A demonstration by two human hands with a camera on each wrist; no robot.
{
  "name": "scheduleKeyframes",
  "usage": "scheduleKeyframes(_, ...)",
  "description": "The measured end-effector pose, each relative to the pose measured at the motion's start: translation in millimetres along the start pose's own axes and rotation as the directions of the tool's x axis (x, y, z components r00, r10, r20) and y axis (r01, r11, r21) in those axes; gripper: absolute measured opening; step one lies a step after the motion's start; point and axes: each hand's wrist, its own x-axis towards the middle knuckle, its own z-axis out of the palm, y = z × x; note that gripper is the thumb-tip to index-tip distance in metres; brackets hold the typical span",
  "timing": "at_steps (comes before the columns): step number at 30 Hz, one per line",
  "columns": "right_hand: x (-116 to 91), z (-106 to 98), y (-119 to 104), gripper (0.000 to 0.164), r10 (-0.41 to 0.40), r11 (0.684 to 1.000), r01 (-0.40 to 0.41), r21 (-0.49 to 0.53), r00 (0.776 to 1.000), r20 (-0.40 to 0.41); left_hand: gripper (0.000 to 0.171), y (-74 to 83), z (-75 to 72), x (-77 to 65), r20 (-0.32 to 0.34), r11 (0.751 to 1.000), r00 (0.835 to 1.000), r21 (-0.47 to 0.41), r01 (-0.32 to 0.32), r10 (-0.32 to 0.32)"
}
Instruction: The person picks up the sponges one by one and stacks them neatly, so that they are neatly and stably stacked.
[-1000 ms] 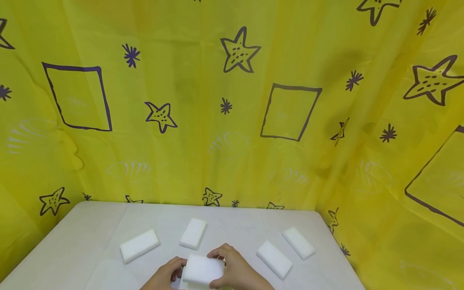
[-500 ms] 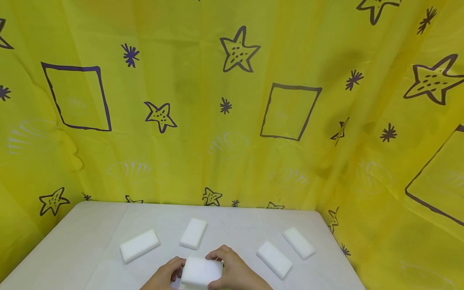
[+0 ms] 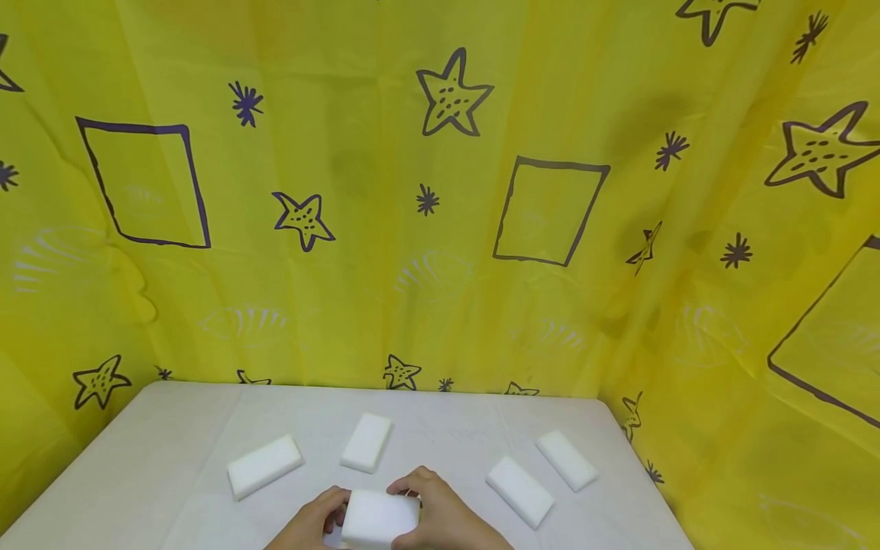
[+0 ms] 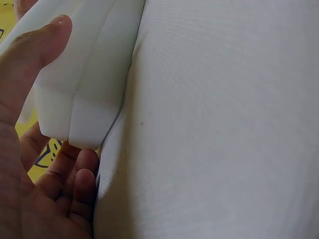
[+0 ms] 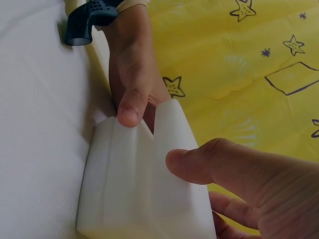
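Low in the head view, both hands are at a stack of white melamine sponges. My right hand (image 3: 443,513) pinches the top sponge (image 3: 380,519) by its right end, thumb on the near side and fingers on the far side. In the right wrist view this upper sponge (image 5: 182,199) is tilted, with a narrow gap at its far end from the lower sponges (image 5: 117,174). My left hand (image 3: 312,523) holds the lower sponges at their left end. Its thumb (image 4: 55,40) lies against the stack in the left wrist view, with fingers curled at the end.
On the white table (image 3: 192,443), two loose sponges (image 3: 265,466) (image 3: 367,443) lie to the left and beyond the hands. Two more sponges (image 3: 519,492) (image 3: 567,460) lie to the right. A yellow patterned curtain (image 3: 371,305) encloses the table's back and sides.
My right hand has shifted slightly left and down with the top sponge, which now sits more squarely over the stack. My left hand and the loose sponges have stayed put.
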Motion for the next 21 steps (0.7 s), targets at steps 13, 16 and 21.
scheduleKeyframes(13,2.1,3.0,1.1,0.054,-0.011,1.0,0.011,0.007,1.0,0.016,0.047,0.8,0.1,1.2,-0.018,0.999,0.999,0.028,-0.034,0.034)
scheduleKeyframes(16,2.4,3.4,1.3,0.054,-0.01,1.0,0.01,0.005,1.0,0.022,0.047,0.5,-0.3,1.6,-0.013,0.999,0.999,0.023,-0.037,0.038)
scheduleKeyframes(21,2.2,4.0,1.9,0.053,-0.008,1.0,0.008,0.013,1.0,0.024,0.048,0.7,-1.2,1.6,-0.004,1.0,1.0,0.011,-0.017,0.017)
